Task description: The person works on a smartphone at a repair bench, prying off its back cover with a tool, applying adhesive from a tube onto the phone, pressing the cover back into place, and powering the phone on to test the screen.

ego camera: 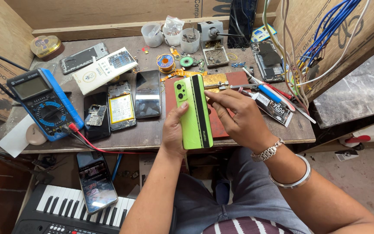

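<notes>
Fingers (176, 115) of both hands grip green phone (193, 112) above mat (221, 125), multimeter (44, 104) aside.

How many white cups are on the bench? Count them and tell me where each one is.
3, in a row at the back of the bench: left cup, middle cup, right cup. None seems hidden.

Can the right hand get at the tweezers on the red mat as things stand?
Probably yes: the right hand sits at the green phone, and the tweezers lie just beyond its fingers on the red mat, uncovered.
</notes>
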A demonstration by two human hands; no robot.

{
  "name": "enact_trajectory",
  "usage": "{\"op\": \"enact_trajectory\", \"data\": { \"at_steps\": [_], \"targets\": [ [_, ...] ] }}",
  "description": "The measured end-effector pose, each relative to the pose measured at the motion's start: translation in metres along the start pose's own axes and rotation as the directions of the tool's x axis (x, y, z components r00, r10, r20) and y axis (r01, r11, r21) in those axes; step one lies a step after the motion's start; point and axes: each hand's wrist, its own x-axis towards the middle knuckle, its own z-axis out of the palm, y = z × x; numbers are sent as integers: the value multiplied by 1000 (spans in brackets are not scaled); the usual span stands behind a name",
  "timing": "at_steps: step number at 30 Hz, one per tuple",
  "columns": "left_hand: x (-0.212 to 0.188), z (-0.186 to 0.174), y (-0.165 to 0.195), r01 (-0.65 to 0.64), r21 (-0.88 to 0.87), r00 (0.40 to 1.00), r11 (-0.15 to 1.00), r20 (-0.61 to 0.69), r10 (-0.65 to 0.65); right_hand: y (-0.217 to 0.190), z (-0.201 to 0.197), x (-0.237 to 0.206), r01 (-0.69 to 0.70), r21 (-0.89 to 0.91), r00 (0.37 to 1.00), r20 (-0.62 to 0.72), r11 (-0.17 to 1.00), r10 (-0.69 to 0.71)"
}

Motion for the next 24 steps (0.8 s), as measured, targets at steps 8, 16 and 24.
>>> {"op": "enact_trajectory", "data": {
  "at_steps": [8,16,24],
  "targets": [
    [4,1,-8,-46,54,997,997,-52,49,-4,-6,-14,63,-195,998,19,979,-60],
    [5,-1,-13,-102,33,995,994,-18,102,-9,-10,-36,84,-252,995,71,964,-68],
    [8,-8,-18,-152,29,984,988,-94,155,-5,-14,-68,-118,-15,986,115,993,119]
  ]
}}
